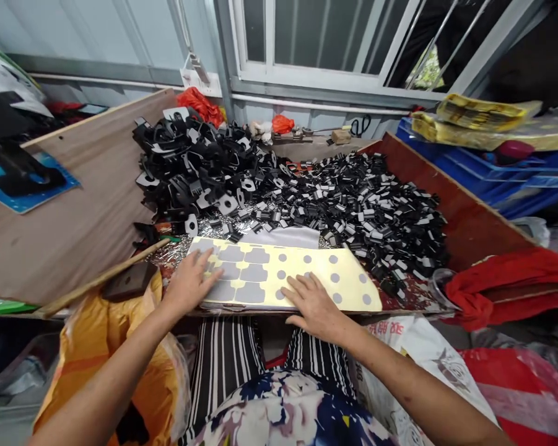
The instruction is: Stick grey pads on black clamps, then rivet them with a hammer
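Here we are in the head view, and everything centres on the yellow sheet [295, 263], with its grey panels at one end and grey dots at the other, flat along the bench's near edge, right above the lap. Left hand [190, 275] on the sheet's left end, fingers spread over the panels; right hand [316, 306] at its near side, among the dots, palm down. Both relaxed, neither clasping anything!

And there's the danger: the near edge looks awfully close to the drop, so an uneven tug toward the body could tip it lapward. Just beyond the sheet, the small black clips [357, 210] crowd in, some right beside its right end; a sleeve-less forearm sweeping wide might drag a few onto it, and one trapped underneath would leave a bump. Behind its left half, the larger black parts [199, 161] stand heaped high, and a knock could bring some sliding down. Left of the sheet, the wooden stick [116, 279] slants close to the left forearm, easy to nudge. And if those grey shapes are adhesive, a careless fingertip could lift a corner and crease it.
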`<state>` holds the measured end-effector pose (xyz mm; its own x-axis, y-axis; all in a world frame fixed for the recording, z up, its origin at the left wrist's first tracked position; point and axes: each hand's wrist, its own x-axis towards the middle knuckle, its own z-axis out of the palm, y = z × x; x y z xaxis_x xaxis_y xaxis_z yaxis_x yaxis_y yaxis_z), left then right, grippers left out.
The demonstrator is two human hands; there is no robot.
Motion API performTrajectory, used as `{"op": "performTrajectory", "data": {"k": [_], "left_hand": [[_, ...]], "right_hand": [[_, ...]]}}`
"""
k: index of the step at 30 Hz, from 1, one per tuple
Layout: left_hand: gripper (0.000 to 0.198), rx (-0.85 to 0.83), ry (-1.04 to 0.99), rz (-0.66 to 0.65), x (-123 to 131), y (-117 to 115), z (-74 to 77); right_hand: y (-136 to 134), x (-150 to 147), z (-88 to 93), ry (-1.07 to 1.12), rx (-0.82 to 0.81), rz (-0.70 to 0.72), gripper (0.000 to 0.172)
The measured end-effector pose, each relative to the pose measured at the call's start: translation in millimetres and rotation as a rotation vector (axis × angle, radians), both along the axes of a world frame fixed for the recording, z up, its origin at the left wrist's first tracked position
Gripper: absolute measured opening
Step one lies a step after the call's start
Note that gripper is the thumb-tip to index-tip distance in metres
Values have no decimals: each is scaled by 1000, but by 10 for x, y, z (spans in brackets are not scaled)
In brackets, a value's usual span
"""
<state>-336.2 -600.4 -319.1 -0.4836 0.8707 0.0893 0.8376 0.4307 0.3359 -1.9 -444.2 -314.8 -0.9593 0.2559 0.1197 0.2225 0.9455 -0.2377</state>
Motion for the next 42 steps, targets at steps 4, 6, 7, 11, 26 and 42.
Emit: {"op": "performTrajectory", "data": {"k": [4, 6, 7, 11, 26, 42], "left_hand": [[84, 15, -34, 197, -156, 97, 23], [86, 65, -87, 221, -193, 103, 54], [87, 89, -122, 218, -211, 98, 76], [87, 112, -235, 233, -269, 44, 222], [54, 534, -1466, 576, 1203, -764, -139], [31, 885, -1363, 793, 1075, -297, 6]], "right_hand": [[-154, -400, -65, 38, -56, 51, 64], [-124, -655, -71, 76, -84, 73, 53], [-74, -776, -58, 88, -103, 94, 46], [249, -1055, 48, 94, -136, 30, 35], [609, -977, -12, 40, -15, -290, 76], [624, -843, -229, 269, -57, -157, 50]]}}
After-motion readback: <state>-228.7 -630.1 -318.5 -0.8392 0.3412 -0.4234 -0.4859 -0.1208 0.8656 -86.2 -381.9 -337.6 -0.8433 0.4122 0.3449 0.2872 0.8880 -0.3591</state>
